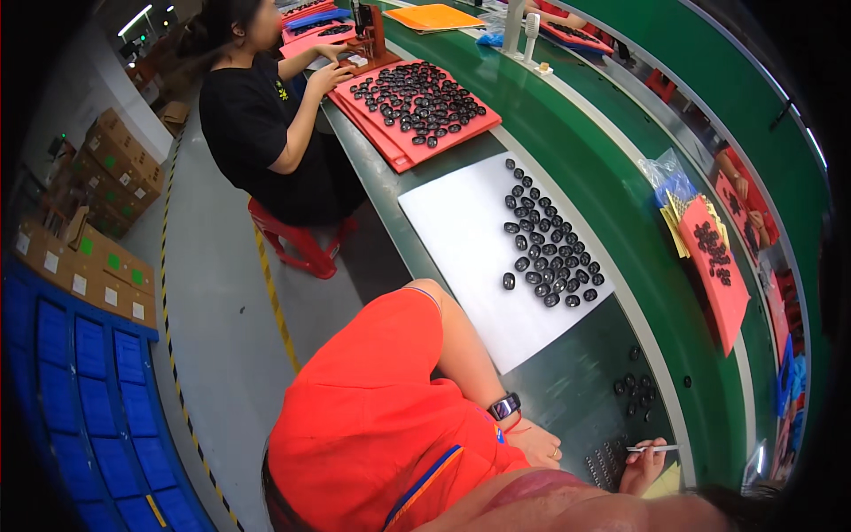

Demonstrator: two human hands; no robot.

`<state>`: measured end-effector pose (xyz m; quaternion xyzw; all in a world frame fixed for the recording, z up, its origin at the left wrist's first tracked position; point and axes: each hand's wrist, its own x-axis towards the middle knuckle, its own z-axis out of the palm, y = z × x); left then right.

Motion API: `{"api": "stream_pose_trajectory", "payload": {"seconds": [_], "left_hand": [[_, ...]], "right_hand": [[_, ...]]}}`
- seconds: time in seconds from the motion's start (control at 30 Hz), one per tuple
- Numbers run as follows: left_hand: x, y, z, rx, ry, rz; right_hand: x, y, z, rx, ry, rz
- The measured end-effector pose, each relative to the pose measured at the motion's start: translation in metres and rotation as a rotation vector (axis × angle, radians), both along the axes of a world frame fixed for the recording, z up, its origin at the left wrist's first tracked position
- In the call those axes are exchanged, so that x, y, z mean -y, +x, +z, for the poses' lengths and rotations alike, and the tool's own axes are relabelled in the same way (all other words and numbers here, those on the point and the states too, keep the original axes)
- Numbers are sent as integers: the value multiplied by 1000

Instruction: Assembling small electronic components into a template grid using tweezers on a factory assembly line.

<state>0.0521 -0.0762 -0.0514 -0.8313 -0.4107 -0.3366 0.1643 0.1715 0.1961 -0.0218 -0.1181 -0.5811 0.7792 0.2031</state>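
You seem to be picking at small dark parts (606,461) on the counter (572,372), right hand (646,466) pinching a slim pale tool (654,449) beside them, left hand (535,443) of unclear grip, and the next move likely needs steady aim.

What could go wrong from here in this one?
The thin silver tool in the right hand could slip and disturb the tiny pieces laid out beside it. The black oval parts lie loose on the white sheet, so a bump might shift them. One black piece, alone on the green surface, could be overlooked.
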Motion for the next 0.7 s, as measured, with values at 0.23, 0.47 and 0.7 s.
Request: {"api": "stream_pose_trajectory", "payload": {"seconds": [0.23, 0.47, 0.7], "left_hand": [[-8, 2, -15, 78, -80, -20], [-12, 3, -18, 196, -309, -75], [-9, 0, -9, 280, -345, -103]], "right_hand": [[-6, 3, -5, -9, -78, 92], [-6, 13, 4, 18, -100, 109], [-8, 15, 5, 41, -80, 129]]}}
